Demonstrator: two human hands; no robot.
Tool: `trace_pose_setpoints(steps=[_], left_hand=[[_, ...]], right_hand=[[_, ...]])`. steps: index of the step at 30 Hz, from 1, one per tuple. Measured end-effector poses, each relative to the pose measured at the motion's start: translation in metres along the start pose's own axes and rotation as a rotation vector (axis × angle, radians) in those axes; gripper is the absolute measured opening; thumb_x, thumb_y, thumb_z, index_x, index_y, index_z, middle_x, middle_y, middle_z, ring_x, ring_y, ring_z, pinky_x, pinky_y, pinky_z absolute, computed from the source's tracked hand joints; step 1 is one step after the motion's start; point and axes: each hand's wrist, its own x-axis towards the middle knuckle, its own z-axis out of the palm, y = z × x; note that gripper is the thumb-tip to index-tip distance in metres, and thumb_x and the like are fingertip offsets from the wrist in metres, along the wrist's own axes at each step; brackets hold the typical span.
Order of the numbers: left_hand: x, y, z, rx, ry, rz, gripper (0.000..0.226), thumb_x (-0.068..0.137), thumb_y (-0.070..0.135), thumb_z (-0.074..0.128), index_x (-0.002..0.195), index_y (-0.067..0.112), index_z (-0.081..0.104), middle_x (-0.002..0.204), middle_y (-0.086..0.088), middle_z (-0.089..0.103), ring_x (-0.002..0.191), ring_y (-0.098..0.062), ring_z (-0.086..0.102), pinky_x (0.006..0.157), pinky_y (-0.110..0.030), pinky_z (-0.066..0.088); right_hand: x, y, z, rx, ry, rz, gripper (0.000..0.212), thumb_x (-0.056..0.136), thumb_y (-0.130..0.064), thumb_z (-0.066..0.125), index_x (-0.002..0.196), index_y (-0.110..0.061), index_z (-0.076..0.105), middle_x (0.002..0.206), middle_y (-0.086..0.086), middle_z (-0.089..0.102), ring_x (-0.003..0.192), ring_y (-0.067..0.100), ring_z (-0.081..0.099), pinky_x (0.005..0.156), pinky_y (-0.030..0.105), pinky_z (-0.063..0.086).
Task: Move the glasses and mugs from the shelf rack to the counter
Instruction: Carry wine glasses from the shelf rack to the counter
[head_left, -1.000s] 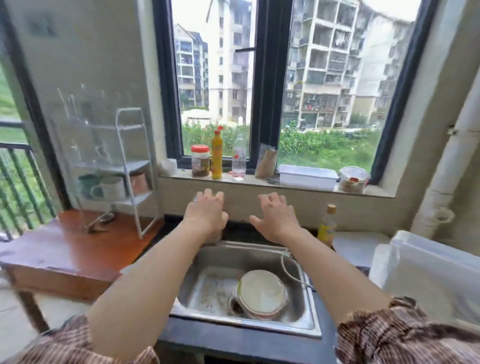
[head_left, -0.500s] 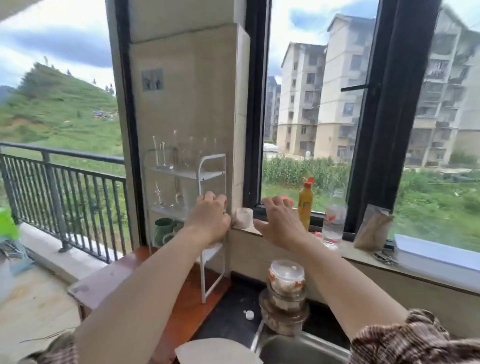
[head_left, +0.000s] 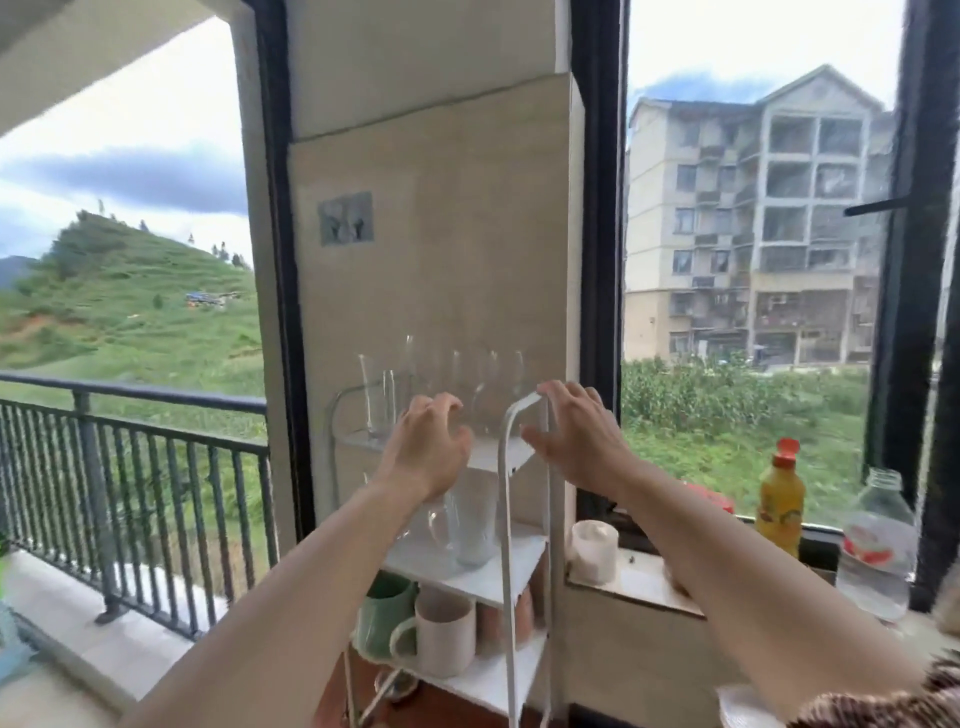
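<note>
Left hand (head_left: 426, 447): fingers curled but closed on nothing, raised at the shelf rack's (head_left: 506, 519) top tier
Right hand (head_left: 576, 436): spread, holding nothing, just beside the rack's top front corner; contact could not be told
Glasses (head_left: 447, 384): clear, upright on the top tier, just beyond both hands
Glass mugs (head_left: 467, 519): middle tier, below the left wrist
Mugs: green mug (head_left: 382, 618), white mug (head_left: 441, 631), bottom tier, further below; a brownish one behind, partly hidden

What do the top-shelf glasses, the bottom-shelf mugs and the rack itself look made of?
Top-shelf glasses: clear glass; the wall shows through. Green mug and cream mug: likely glazed ceramic, being opaque and slightly glossy. Rack: probably white-painted metal, with thin tubing and flat shelves.
</note>
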Motion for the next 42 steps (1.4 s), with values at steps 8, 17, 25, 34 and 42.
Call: trace_pose_setpoints(steps=[8, 17, 25, 34, 42], left_hand=[[0.104, -0.045, 0.031, -0.249, -0.120, -0.042, 0.053, 0.092, 0.028, 0.050, 0.141, 0.010, 0.037, 0.142, -0.011, 0.044, 0.129, -0.028, 0.043, 0.102, -0.036, 0.034], [0.162, -0.060, 0.078, -0.689, -0.144, -0.186, 0.055, 0.084, 0.027, 0.063, 0.131, 0.008, 0.042, 0.120, -0.011, 0.060, 0.103, -0.027, 0.058, 0.089, -0.036, 0.047], [0.175, -0.064, 0.097, -0.926, -0.134, -0.220, 0.076, 0.081, 0.026, 0.070, 0.145, 0.015, 0.030, 0.118, -0.008, 0.061, 0.105, -0.023, 0.060, 0.094, -0.037, 0.048], [0.162, -0.049, 0.064, -0.911, 0.135, -0.040, 0.064, 0.077, 0.024, 0.075, 0.132, 0.014, 0.045, 0.092, 0.003, 0.059, 0.080, -0.014, 0.058, 0.075, -0.024, 0.046], [0.119, 0.007, 0.015, -0.853, 0.205, 0.200, 0.048, 0.074, 0.033, 0.074, 0.112, 0.019, 0.049, 0.100, 0.002, 0.064, 0.081, -0.019, 0.063, 0.075, -0.039, 0.055]], right_hand=[[0.105, 0.000, 0.045, 0.055, 0.046, 0.213, 0.062, 0.086, -0.040, 0.061, 0.138, -0.013, 0.041, 0.135, 0.007, 0.049, 0.122, 0.023, 0.046, 0.091, 0.036, 0.042], [0.167, 0.022, 0.074, 0.231, 0.107, 0.422, 0.072, 0.073, -0.043, 0.078, 0.131, -0.012, 0.049, 0.118, 0.004, 0.058, 0.094, 0.016, 0.056, 0.072, 0.024, 0.042], [0.177, 0.021, 0.078, 0.301, 0.067, 0.440, 0.059, 0.074, -0.042, 0.077, 0.121, -0.010, 0.059, 0.111, 0.005, 0.067, 0.095, 0.019, 0.065, 0.074, 0.027, 0.054], [0.161, 0.001, 0.051, 0.450, 0.321, 0.409, 0.069, 0.071, -0.042, 0.080, 0.125, -0.008, 0.054, 0.096, -0.001, 0.065, 0.083, 0.011, 0.063, 0.068, 0.024, 0.051], [0.093, -0.010, -0.028, 0.472, 0.419, 0.322, 0.035, 0.073, -0.038, 0.078, 0.094, -0.019, 0.057, 0.091, 0.009, 0.071, 0.082, 0.019, 0.067, 0.073, 0.032, 0.056]])
